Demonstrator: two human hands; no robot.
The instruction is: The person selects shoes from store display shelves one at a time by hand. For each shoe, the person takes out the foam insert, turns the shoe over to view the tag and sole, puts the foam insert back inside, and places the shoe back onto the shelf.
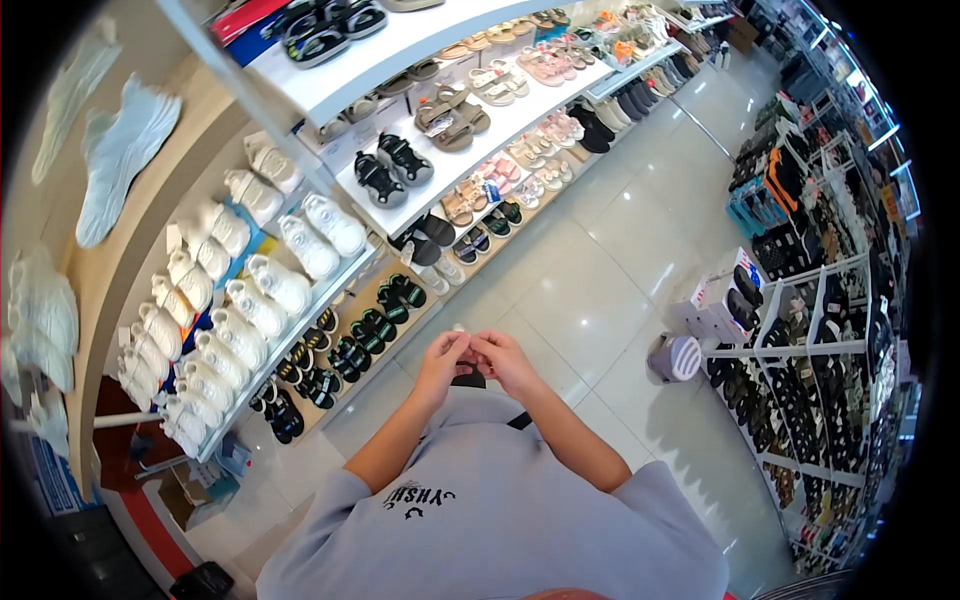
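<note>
In front of my waist, my left hand [440,364] and my right hand [506,362] meet at the fingertips. Both are closed in a pinch. A tiny whitish bit shows at the top of the left fingers, too small to name, and whatever lies between the fingers is hidden. Nearest to the hands, on the low shelf to the left, stand black sandals with green trim [375,328]. Above them a glass shelf carries rows of white sneakers [233,333].
A white shelf [540,108] of sandals runs away ahead on the left. At right are a purple-and-white striped stool [676,358], white boxes [712,300] and a metal rack [815,350] full of shoes. Tiled floor [600,260] lies between. An open cardboard box [190,492] sits low at left.
</note>
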